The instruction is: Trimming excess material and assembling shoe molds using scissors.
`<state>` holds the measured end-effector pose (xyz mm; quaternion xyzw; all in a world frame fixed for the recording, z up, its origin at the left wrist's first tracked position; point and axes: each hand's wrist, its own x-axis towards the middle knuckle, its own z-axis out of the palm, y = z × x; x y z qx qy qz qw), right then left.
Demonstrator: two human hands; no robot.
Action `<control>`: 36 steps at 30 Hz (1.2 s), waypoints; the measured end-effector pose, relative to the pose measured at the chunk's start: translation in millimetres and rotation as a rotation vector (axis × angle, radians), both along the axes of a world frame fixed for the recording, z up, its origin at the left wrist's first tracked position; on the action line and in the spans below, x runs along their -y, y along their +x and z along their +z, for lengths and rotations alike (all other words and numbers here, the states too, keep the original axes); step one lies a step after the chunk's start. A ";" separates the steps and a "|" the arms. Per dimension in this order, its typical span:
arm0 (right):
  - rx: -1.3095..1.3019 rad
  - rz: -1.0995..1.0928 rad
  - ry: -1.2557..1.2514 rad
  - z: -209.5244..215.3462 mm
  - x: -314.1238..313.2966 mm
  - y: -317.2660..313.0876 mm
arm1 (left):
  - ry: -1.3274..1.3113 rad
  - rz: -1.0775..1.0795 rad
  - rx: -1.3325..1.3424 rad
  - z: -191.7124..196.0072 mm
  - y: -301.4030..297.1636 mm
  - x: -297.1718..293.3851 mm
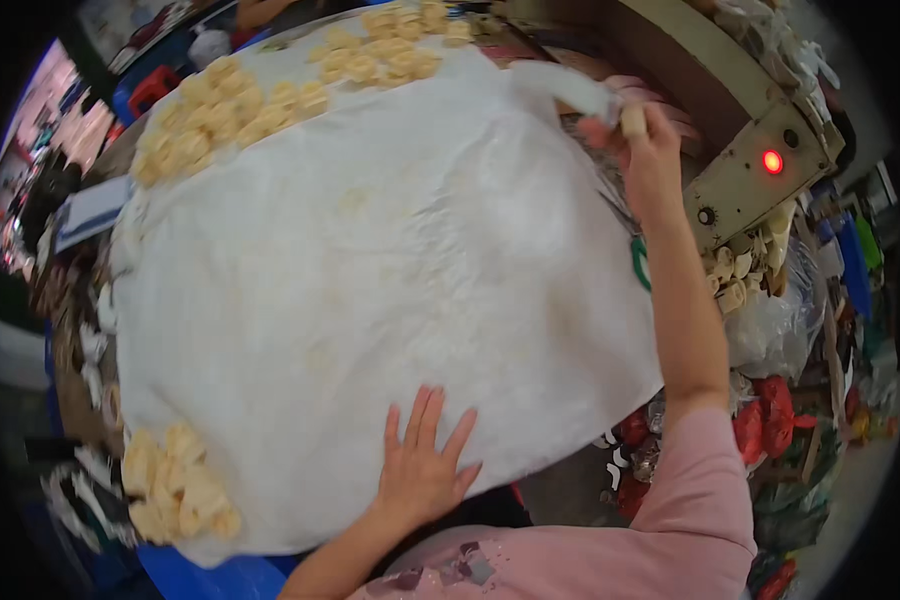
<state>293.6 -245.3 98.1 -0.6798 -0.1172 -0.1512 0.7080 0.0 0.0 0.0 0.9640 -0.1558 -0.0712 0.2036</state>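
A wide white cloth (300, 270) covers the table in front of me. Near its front edge my left hand (422, 475) rests palm down, fingers spread, pressing on the fabric. My right hand (652, 160) reaches to the far right corner, fingers closed around the pale handle of a tool (633, 121). A whitish, flat part (575, 92) seems to extend left from this tool; it is blurred, and I cannot tell its kind. Beneath my right forearm, beside the cloth's right edge, lie scissors with a green handle (640, 262).
Pale yellow, petal-like pieces are heaped along the far left edge (205, 120), at the back (385, 50) and in the front left corner (178, 485). A beige machine (760, 170) with a lit red lamp stands at right. Red bundles (770, 415) and clear plastic (775, 330) lie below it.
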 end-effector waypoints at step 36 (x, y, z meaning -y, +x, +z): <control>0.447 0.935 -1.103 -76.4 -267.7 -380.0 | -1.048 1.074 0.272 -22.7 -244.9 -155.2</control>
